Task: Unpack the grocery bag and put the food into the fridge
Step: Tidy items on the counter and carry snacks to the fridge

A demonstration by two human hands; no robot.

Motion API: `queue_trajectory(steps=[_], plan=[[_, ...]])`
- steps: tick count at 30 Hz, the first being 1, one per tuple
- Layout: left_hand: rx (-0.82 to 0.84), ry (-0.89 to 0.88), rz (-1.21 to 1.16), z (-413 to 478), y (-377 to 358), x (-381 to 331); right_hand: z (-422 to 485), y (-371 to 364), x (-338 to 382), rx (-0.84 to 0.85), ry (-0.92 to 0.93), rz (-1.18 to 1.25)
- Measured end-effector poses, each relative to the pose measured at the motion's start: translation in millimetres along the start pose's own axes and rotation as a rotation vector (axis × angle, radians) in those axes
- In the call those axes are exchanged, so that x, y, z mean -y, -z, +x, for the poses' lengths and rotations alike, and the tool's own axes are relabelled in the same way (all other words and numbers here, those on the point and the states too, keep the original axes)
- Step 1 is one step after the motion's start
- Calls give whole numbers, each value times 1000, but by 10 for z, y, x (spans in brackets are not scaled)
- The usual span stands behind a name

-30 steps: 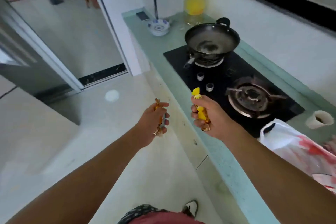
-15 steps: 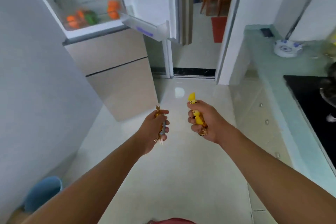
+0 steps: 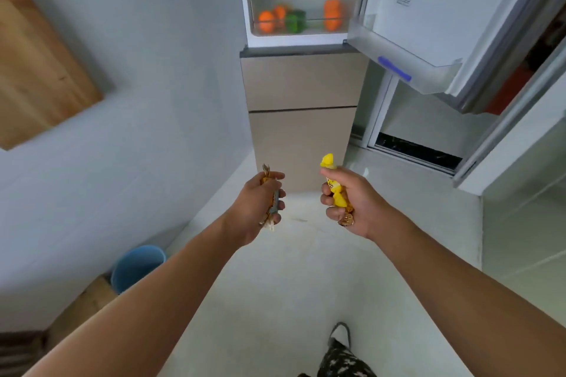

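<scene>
Left hand point(image 3: 257, 203): fingers curled round an orange-wrapped snack point(image 3: 274, 205), held upright, presumably for carrying. Fridge point(image 3: 301, 82): upper door open to receive food, its drawer point(image 3: 306, 27) holding orange and green produce, well ahead. Right hand point(image 3: 355, 208): clamped on a yellow-wrapped packet point(image 3: 327, 161), likewise carried fridge-ward.

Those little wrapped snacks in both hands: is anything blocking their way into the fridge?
Nothing visible does. The left hand grips a brown packet, the right hand a yellow packet. Only bare floor lies between them and the fridge, whose door stands open, off to the right.
</scene>
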State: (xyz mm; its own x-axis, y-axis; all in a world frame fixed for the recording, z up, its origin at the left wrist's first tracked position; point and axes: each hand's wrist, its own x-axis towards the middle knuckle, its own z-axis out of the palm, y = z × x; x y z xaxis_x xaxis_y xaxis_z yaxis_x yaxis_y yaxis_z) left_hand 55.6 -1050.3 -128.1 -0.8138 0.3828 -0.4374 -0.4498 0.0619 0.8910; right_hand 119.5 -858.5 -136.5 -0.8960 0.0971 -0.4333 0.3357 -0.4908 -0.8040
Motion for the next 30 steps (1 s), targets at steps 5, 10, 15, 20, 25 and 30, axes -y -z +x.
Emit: queue_trajectory(steps=[5, 10, 15, 20, 25, 30], plan=[[-15, -21, -10, 626, 65, -390, 689, -35, 401, 20, 13, -27], [-45, -82, 86, 1462, 9, -903, 1528, 37, 978, 35, 63, -91], [-52, -124, 105, 2210, -142, -1468, 2212, 118, 1679, 17, 111, -172], [8, -191, 237, 2796, -270, -2005, 2643, 138, 2353, -40, 194, -374], [89, -305, 383, 3373, -352, -2601, 2927, 59, 3033, -165, 291, -559], [211, -439, 501, 3967, -463, -3291, 3118, -107, 3678, -278, 373, -781]])
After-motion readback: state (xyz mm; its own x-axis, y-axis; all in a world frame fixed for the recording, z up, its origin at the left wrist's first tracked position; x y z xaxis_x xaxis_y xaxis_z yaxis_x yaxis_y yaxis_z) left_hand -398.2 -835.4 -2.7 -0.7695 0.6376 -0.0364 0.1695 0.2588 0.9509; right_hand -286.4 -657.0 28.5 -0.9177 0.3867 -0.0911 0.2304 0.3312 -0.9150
